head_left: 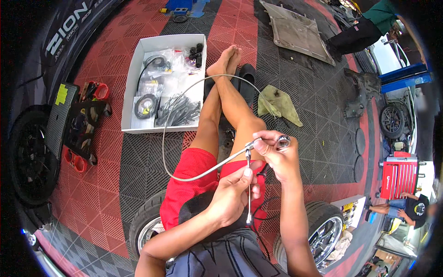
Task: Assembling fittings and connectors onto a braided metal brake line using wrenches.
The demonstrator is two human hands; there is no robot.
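My left hand [230, 196] is closed around a slim chrome wrench [248, 159], which stands nearly upright in the fingers. The wrench's upper end meets the metal fitting [250, 146] of a thin pale hose. That fitting is pinched between thumb and fingers of my right hand [280, 159]. A round chrome tool end [283, 141] also sticks out from the right hand's curled fingers; the rest of that tool is hidden. From the fitting the hose [198, 176] sweeps left over my lap, then loops above my shins and off to the right.
A white open box [127, 111] with bagged parts and cables lies left of my legs. A yellowish cloth [279, 104] is on the tiled floor to the right. Wheels [323, 231] flank me. Farther right are a red tool chest [398, 177] and other people.
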